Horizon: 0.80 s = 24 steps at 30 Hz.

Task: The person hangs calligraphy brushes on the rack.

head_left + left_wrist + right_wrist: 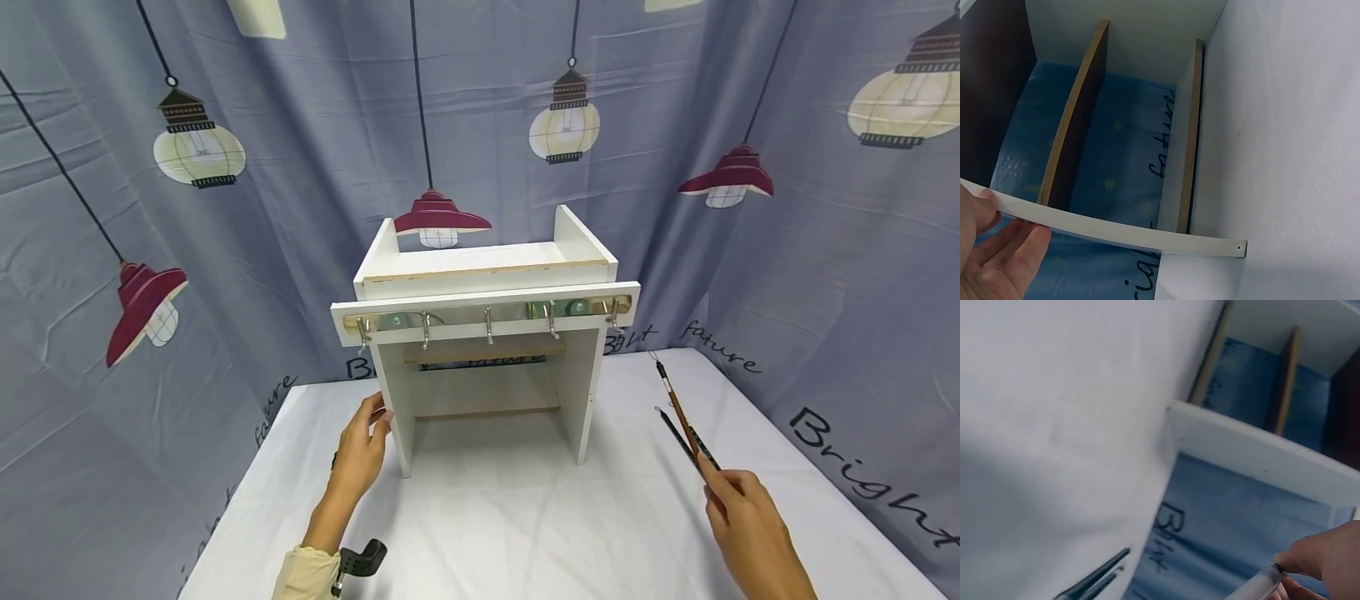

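A white wooden shelf unit [487, 287] stands upright on the white table, with a row of metal hooks [489, 321] across its front. At its left side panel, my left hand [360, 450] holds the front edge, thumb at the edge and fingers against the outer face. The left wrist view shows that hand [1004, 256] at the panel edge [1116, 231]. To the right of the unit, my right hand [750, 521] pinches slim brushes, one brown [675, 408] and one black [677, 435], with small hanging loops at their far ends. Their near ends are hidden by the hand.
The unit has inner boards [1079, 119] and an open back. A white cloth covers the table [487, 533]. Behind it and along both sides hangs a blue-grey curtain [322, 167] printed with lamps and lettering. A black wrist strap device [363, 558] sits at my left wrist.
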{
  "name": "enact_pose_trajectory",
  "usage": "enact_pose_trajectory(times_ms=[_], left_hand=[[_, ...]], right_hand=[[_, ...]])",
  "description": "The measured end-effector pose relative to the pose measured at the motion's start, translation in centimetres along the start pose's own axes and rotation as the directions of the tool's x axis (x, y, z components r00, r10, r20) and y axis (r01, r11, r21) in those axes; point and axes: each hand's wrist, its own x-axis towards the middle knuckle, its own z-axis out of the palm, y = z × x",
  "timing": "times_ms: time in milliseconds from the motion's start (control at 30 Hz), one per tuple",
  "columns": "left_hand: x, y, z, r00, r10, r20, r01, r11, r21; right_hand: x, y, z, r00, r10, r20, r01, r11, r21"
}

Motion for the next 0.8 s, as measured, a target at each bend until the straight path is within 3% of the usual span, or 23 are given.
enact_pose_trajectory(times_ms=[133, 300, 567, 800], left_hand=[[0.0, -0.1, 0.0, 1.0, -0.002, -0.001, 0.002, 1.0, 0.003], [0.0, -0.2, 0.1, 1.0, 0.005, -0.005, -0.005, 1.0, 0.001], [0.0, -0.3, 0.1, 1.0, 0.004, -0.004, -0.004, 1.0, 0.004], [0.0, -0.2, 0.2, 1.0, 0.004, -0.006, -0.004, 1.0, 0.001]], right_hand=[[-0.5, -1.6, -1.0, 0.997, 0.028, -0.077, -0.028, 1.0, 0.0], [-0.7, -3.3, -2.0, 0.977, -0.006, -0.214, 0.012, 1.0, 0.024], [-1.3, -5.2, -2.8, 0.931, -0.134, -0.341, 0.168, 0.983, 0.075], [-1.6, -5.5, -2.2, 0.877, -0.231, -0.422, 0.311, 0.941, 0.132]])
